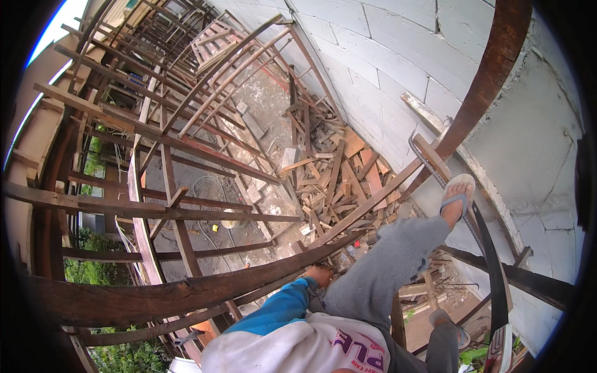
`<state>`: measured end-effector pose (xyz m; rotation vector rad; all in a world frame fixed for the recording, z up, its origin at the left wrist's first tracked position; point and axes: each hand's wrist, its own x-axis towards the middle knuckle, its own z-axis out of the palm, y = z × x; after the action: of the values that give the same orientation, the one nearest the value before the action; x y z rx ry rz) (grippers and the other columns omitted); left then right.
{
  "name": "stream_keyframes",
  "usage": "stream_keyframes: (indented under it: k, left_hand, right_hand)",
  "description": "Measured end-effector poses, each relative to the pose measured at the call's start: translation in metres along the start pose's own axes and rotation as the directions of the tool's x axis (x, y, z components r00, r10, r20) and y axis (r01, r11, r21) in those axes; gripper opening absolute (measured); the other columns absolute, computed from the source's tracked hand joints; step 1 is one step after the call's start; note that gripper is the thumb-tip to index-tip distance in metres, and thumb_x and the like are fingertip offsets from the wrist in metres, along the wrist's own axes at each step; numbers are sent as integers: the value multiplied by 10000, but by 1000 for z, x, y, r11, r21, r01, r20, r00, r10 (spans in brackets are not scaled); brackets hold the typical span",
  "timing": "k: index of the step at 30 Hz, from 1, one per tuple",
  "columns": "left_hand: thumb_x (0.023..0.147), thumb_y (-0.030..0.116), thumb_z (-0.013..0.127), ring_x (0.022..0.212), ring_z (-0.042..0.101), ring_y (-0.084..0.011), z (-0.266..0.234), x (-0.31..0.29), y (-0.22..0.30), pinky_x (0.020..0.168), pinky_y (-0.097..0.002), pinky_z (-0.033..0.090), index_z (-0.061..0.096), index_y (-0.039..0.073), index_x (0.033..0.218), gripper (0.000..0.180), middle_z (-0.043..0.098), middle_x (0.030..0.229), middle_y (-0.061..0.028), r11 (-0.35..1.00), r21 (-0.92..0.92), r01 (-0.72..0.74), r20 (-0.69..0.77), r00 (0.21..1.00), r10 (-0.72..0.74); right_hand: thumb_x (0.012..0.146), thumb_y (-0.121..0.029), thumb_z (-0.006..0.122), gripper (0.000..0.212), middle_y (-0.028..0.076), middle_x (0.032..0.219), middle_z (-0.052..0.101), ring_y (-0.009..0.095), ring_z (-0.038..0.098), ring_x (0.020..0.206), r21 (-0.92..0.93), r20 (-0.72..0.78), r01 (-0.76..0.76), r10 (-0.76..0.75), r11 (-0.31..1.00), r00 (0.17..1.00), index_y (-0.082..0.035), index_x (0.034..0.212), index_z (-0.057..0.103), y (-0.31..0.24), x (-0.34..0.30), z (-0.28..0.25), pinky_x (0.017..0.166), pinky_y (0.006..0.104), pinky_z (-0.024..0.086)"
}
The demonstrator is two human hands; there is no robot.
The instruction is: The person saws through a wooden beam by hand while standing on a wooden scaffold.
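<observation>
My left hand, at the end of a blue sleeve, is closed against the edge of a dark wooden beam. Its fingers are partly hidden. At the lower right, what looks like a handsaw points upward, with a long dark blade and a red and white patch near its lower end. The handle end runs out of the picture, and my right hand is not in view. One sandalled foot rests high on timber beside the wall, next to a ridged metal bar. The other foot is lower down.
A lattice of wooden rafters fills the left side, with gaps down to the ground. Far below, broken boards lie heaped along a pale block wall. A reddish-brown timber crosses at the upper right. A pale bucket stands on the ground.
</observation>
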<state>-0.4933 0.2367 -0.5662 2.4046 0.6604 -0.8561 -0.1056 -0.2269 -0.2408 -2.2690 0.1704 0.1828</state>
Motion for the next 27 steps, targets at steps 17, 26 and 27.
stream_keyframes:
  k: [17,26,27]
  left_hand:
    - [892,360,479,992,618,-331,13,17,-18,886,-433,485,633,59,1025,363,642,1070,-130,998,61,-21,-235,971,35]
    - [891,383,464,940,624,-346,-8,0,4,871,-452,487,632,37,1015,404,646,1007,-161,999,51,1,-148,989,7]
    - [890,382,466,934,626,-344,-6,0,2,868,-454,488,634,37,1015,404,649,1004,-159,998,64,-6,-158,987,16]
  right_hand:
    - [906,-301,624,460,136,1056,562,209,555,942,99,146,-102,87,990,985,54,1167,493,115,12,31,789,333,474]
    - [859,-349,658,463,104,944,545,180,535,838,-186,664,-108,207,976,718,37,1062,502,126,-8,227,713,312,450]
    - [854,-355,661,464,101,932,544,177,533,826,-201,681,-107,217,974,699,35,1051,503,127,-12,233,704,310,447]
